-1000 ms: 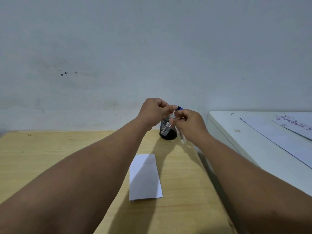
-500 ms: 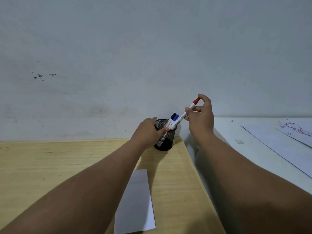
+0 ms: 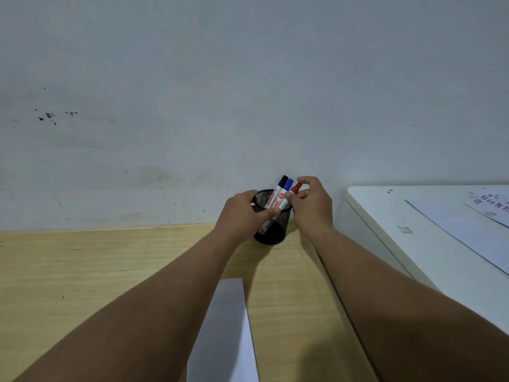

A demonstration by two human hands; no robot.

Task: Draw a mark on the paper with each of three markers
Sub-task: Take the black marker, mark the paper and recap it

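A black mesh pen cup (image 3: 272,230) stands at the back of the wooden table (image 3: 82,271), against the wall. My left hand (image 3: 242,216) grips its left side and rim. Three white markers lean in it: one with a black cap (image 3: 282,181), one with a blue cap (image 3: 288,184) and one with a red cap (image 3: 296,187). My right hand (image 3: 312,204) pinches the red-capped marker just below its cap, with the marker's lower end inside the cup. A white sheet of paper (image 3: 225,334) lies on the table between my forearms; I see no marks on its visible part.
A white cabinet or desk (image 3: 413,244) adjoins the table on the right, with printed sheets (image 3: 468,224) lying on top. A pale wall (image 3: 248,92) rises directly behind the cup.
My right hand has brought the red-capped marker down from above the cup into it beside the other two. My left hand has stayed on the cup.
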